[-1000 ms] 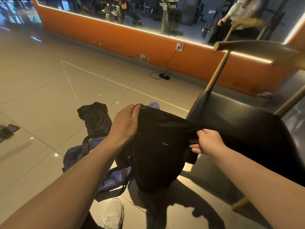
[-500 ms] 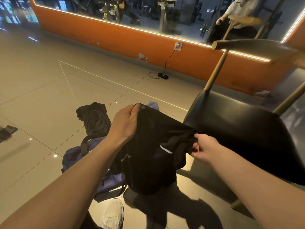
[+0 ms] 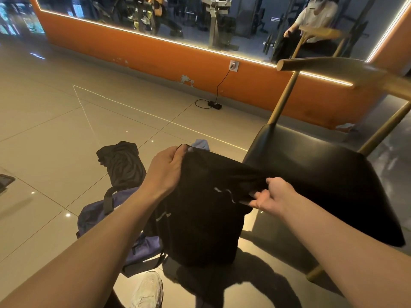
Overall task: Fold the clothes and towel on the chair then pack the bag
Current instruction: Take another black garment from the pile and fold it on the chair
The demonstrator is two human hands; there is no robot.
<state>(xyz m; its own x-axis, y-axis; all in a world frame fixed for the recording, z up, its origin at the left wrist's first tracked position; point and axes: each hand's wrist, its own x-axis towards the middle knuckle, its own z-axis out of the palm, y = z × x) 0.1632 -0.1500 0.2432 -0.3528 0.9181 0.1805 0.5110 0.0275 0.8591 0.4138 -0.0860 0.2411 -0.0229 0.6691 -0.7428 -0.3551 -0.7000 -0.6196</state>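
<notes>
**Near field.** A white shoe [image 3: 146, 290] stands on the glossy tiled floor [image 3: 44, 152]. Above it, two bare forearms reach forward.

**Hands.** The left hand [image 3: 165, 168] grips the upper edge of a black garment [image 3: 206, 218], with the fingers curled over the fabric. The right hand [image 3: 273, 194] pinches the opposite edge between thumb and fingers.

**Garment.** It is stretched between the two hands and hangs freely below them, with thin pale markings on its front. It is held in the air just in front of the chair [image 3: 311, 174], not on the seat. Whether its lower hem touches the floor cannot be told.

**Middle field, left.** A purple bag [image 3: 95, 216] with a dark strap lies on the floor, partly hidden behind the garment. Just beyond it lies a crumpled dark cloth [image 3: 123, 163]. A patch of light blue fabric [image 3: 201, 144] shows above the left hand's fingertips. A flat dark object [image 3: 5, 181] lies at the left edge of the view.

**Middle field, right.** The chair has a black padded seat, slender golden legs and a curved backrest.

**Far field.** A black power adapter [image 3: 214, 105] lies on the floor, and its cable rises to a wall socket [image 3: 233, 66] in the orange wall [image 3: 155, 54]. Above the wall, a mirror [image 3: 200, 18] with a lit edge reflects gym machines and a person in a white top.
</notes>
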